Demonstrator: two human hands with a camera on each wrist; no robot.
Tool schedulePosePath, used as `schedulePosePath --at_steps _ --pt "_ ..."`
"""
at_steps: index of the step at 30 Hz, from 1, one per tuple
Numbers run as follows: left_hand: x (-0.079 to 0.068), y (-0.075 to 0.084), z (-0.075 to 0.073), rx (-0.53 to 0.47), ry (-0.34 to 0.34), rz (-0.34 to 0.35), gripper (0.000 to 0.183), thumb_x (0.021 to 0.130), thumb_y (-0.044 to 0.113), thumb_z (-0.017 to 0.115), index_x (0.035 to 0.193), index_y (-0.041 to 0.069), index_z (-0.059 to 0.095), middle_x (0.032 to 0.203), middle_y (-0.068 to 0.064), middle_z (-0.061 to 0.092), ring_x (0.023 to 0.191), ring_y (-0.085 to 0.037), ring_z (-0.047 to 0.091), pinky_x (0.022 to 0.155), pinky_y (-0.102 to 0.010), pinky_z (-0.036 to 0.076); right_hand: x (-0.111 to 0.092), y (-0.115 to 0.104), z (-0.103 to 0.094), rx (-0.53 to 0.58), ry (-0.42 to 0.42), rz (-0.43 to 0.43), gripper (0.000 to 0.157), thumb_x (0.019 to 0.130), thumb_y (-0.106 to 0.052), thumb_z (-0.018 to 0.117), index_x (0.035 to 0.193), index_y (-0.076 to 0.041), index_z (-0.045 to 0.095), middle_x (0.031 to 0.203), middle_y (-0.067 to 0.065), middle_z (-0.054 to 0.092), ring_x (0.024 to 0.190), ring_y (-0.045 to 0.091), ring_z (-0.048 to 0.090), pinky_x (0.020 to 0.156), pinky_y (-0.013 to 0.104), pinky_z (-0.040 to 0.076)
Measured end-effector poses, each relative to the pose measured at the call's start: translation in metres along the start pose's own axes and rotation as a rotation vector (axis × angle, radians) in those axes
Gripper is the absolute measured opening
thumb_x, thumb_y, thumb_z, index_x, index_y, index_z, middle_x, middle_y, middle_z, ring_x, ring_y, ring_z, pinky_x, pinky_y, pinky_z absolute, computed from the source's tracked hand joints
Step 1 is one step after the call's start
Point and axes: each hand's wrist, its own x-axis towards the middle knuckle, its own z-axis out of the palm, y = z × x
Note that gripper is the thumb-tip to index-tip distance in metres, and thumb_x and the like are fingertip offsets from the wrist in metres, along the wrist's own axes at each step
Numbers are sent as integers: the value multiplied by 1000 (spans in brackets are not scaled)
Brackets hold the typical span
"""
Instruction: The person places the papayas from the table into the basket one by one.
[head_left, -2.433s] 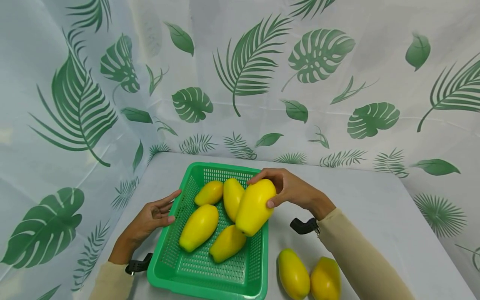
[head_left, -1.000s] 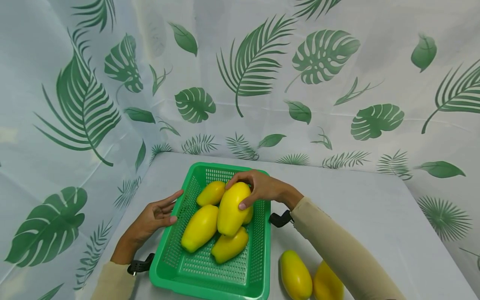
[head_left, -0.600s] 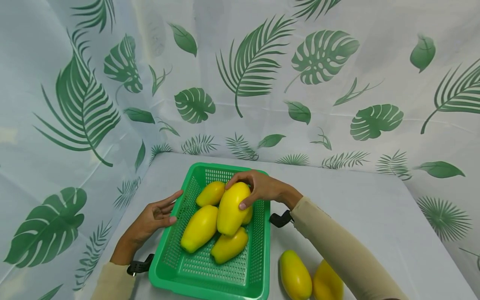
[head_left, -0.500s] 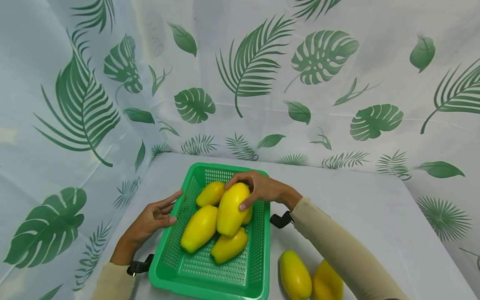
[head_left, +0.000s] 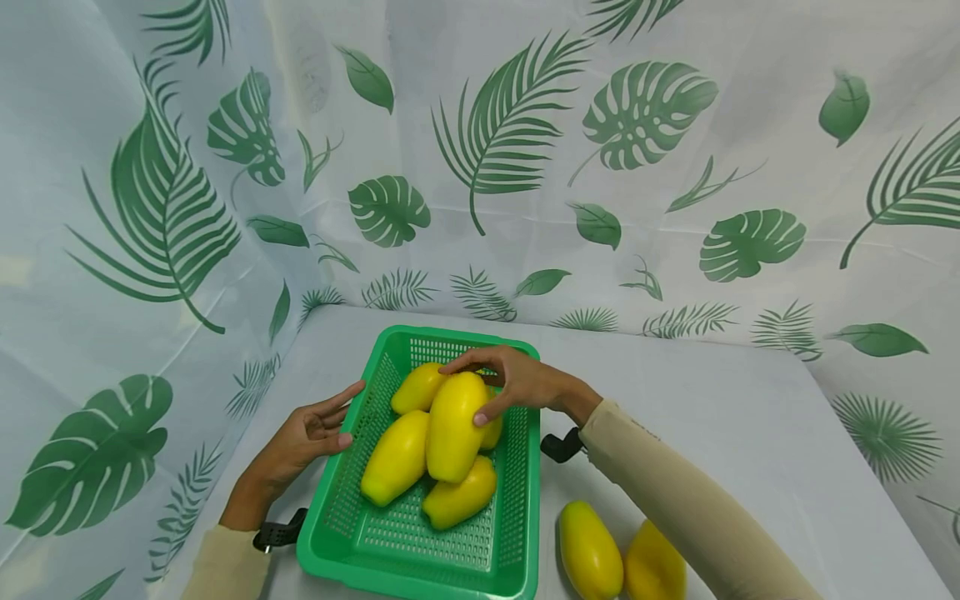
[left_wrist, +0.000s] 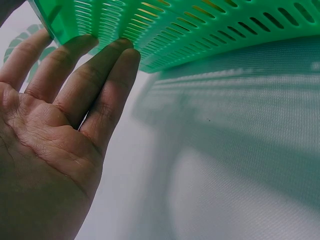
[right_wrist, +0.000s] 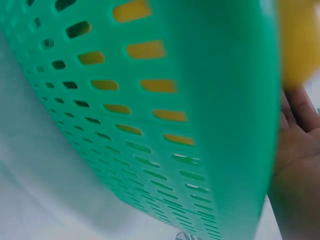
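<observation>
A green plastic basket [head_left: 324, 533] holds several yellow papayas. One large papaya [head_left: 454, 433] lies on top, leaning over a lower papaya [head_left: 465, 498] and beside another papaya [head_left: 395, 460]. My right hand [head_left: 517, 379] is over the basket's right rim, its fingers spread loosely round the top papaya's upper end, with the thumb tip at its right side. In the right wrist view the basket wall hides most of that hand. My left hand [head_left: 300, 437] rests against the basket's left side, fingers extended; the left wrist view shows the fingertips [left_wrist: 131, 52] against the slotted wall.
Two more papayas, one nearer papaya [head_left: 591, 550] and one partly behind the right sleeve [head_left: 655, 562], lie on the white table [head_left: 712, 417] right of the basket. A leaf-printed curtain [head_left: 495, 150] stands behind and at the left.
My right hand has carried the large papaya left into the basket and laid it on the others. Just now its fingers have loosened and the papaya has settled slightly lower left. The left hand stays.
</observation>
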Motion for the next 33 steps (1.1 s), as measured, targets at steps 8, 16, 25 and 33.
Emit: schedulePosePath --at_steps 8,16,25,33 --pt "-1 0 0 75 29 -22 69 99 5 58 159 24 29 166 -5 23 149 -35 26 108 -52 45 -6 -5 -1 -17 51 -9 68 80 -8 84 140 -23 56 147 0 53 142 19 41 122 50 29" --pt "0 -2 -1 49 15 -12 69 100 3 57 159 23 28 166 -8 24 145 -16 38 106 -38 49 -22 -13 -6 28 93 -23 67 81 -12 83 142 -17 55 148 2 52 144 18 40 123 48 26" --pt "1 -2 -1 38 15 -10 69 99 3 56 159 22 28 165 -9 25 144 -13 39 106 -35 49 -56 -25 -16 74 145 -89 72 80 -4 82 144 -7 51 149 5 50 144 25 41 122 46 27" --pt "0 0 0 33 16 -7 69 99 3 57 159 22 28 166 -10 23 144 -15 40 105 -36 50 -87 -30 -18 37 191 -135 72 80 -2 81 145 -6 50 151 9 48 145 26 39 122 42 28"
